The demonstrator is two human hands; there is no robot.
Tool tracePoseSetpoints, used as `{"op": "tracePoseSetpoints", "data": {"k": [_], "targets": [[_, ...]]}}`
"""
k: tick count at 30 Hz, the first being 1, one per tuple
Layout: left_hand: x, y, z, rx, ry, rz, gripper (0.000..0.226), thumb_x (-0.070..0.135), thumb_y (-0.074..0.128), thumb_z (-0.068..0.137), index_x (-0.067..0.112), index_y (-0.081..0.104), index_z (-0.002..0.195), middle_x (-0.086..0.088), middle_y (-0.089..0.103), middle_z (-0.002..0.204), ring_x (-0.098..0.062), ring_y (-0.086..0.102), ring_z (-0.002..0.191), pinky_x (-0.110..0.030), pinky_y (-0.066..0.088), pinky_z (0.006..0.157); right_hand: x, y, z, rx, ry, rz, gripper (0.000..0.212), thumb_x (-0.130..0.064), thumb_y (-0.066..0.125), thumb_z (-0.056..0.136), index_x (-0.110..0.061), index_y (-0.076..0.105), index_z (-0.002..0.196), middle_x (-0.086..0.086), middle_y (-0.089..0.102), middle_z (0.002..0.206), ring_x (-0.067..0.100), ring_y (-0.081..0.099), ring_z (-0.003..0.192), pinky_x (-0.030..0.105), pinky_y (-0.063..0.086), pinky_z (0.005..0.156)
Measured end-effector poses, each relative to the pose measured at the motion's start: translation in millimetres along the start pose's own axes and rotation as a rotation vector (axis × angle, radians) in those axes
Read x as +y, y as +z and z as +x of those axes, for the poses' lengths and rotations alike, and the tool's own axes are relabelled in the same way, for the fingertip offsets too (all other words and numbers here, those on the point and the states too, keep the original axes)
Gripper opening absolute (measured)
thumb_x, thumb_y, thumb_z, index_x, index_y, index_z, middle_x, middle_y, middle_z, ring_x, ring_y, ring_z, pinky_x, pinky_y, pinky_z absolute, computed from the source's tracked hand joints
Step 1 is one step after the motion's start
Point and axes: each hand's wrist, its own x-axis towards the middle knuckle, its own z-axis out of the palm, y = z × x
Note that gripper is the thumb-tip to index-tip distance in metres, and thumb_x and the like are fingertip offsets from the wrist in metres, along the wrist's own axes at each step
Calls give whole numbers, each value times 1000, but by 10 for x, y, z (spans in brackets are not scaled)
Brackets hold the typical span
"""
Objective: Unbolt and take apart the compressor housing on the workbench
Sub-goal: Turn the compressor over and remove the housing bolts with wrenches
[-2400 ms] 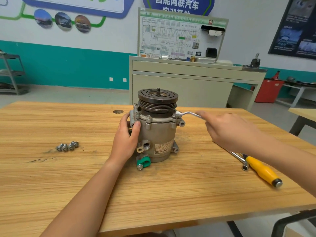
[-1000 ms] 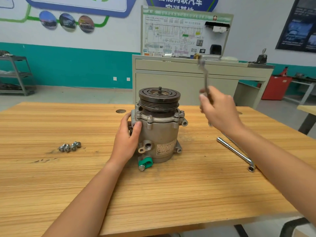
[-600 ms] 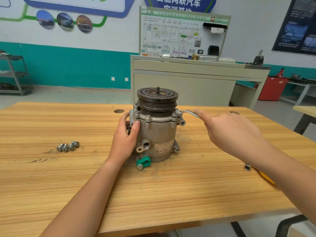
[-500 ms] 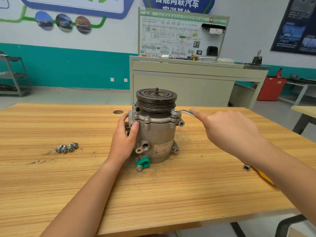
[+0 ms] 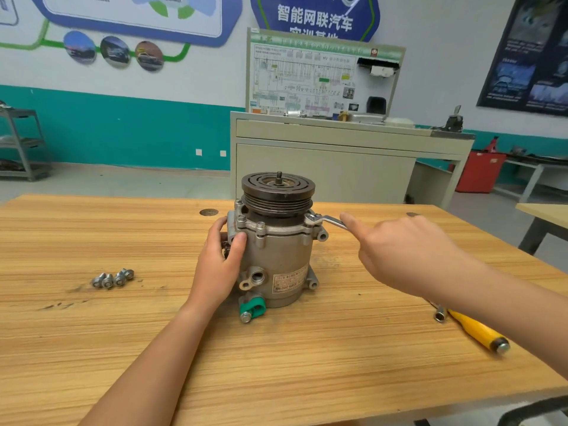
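Head view: wrench on the right-shoulder bolt, handle running out to the right

Head camera shows the compressor housing (image 5: 276,259) standing upright near the middle of the workbench (image 5: 92,348), with the pulley (image 5: 278,189) on top. The left hand (image 5: 218,265) grips its left flank, thumb across the front and fingers curled behind the flange, bracing it.

The wrench (image 5: 329,220) has its ring end on a flange bolt (image 5: 310,217) at the housing's right shoulder, just under the pulley. Its long axis lies roughly level and runs rightward, away from the housing, into the right hand (image 5: 408,256). That hand holds the handle with the index finger laid straight along it. The other fingers are hidden behind the knuckles, so they probably wrap the handle, though I cannot confirm it.

The bolt therefore lies left of the grip, at the shaft's far end. The next stroke is likely a swing about that bolt, with the left hand resisting the twist. A cluster of loose bolts (image 5: 112,278) lies well to the left.
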Motion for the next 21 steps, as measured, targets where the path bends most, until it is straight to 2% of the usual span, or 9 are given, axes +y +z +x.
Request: {"op": "tracePoseSetpoints", "data": {"k": [3, 9, 12, 14, 15, 17, 18, 20, 21], "targets": [[-8, 1, 4, -1, 1, -5, 48, 42, 45, 95, 32, 35, 141, 12, 56, 114, -2, 55, 106, -24, 49, 81, -17, 9, 22, 43, -24, 4, 51, -31, 27, 94, -21, 16, 143, -6, 36, 53, 12, 33, 44, 25, 21, 41], [6, 9, 9, -2, 8, -9, 64, 59, 43, 82, 32, 35, 141, 11, 56, 118, -4, 54, 109, -27, 50, 85, 264, 143, 255, 56, -62, -52, 57, -9, 39, 92, -28, 15, 140, -8, 37, 59, 9, 33, 45, 23, 20, 39], [-9, 8, 16, 4, 5, -5, 66, 61, 42, 80, 34, 35, 139, 18, 55, 113, 0, 54, 106, -21, 49, 80, 345, 252, 453, 106, -32, -43, 45, -3, 48, 89, -22, 37, 128, -3, 41, 68, 16, 41, 51, 22, 20, 41], [-46, 14, 33, 15, 4, 8, 56, 55, 46, 88, 33, 36, 138, 25, 52, 108, 5, 53, 103, -9, 44, 73, 214, 361, 647, 232, -49, 72, 33, 11, 61, 75, -4, 59, 104, 7, 54, 64, 24, 52, 52, 25, 33, 44], [-69, 17, 39, 20, -5, 10, 50, 48, 48, 92, 30, 38, 138, 25, 52, 108, 5, 53, 103, -6, 42, 70, 132, 434, 757, 280, -55, 151, 27, 14, 58, 76, -1, 61, 98, 11, 61, 70, 27, 58, 58, 32, 42, 54], [-81, 24, 44, 22, -9, 14, 47, 41, 48, 95, 22, 41, 138, 18, 54, 114, 3, 52, 106, -4, 39, 72, -22, 530, 917, 244, -5, 222, 28, 5, 41, 89, -5, 57, 110, 10, 66, 98, 27, 60, 85, 32, 42, 82], [-78, 24, 37, 23, 0, 17, 49, 43, 48, 94, 21, 42, 137, 18, 55, 115, 8, 51, 105, -3, 38, 72, -33, 574, 954, 254, 7, 243, 30, 1, 36, 92, -7, 56, 114, 9, 65, 105, 27, 59, 91, 31, 39, 87], [-71, 22, 34, 23, 13, 12, 50, 46, 48, 92, 23, 43, 136, 27, 51, 110, 23, 48, 98, 2, 36, 70, 50, 594, 905, 310, 55, 302, 32, -4, 36, 96, -7, 53, 122, 10, 66, 106, 28, 60, 92, 34, 42, 87], [-70, 23, 28, 23, 11, 14, 49, 45, 48, 93, 23, 42, 137, 31, 48, 108, 23, 48, 96, 3, 36, 69, 109, 573, 814, 341, 99, 347, 32, -9, 36, 98, -8, 50, 127, 10, 67, 98, 29, 61, 86, 39, 46, 79]]}}
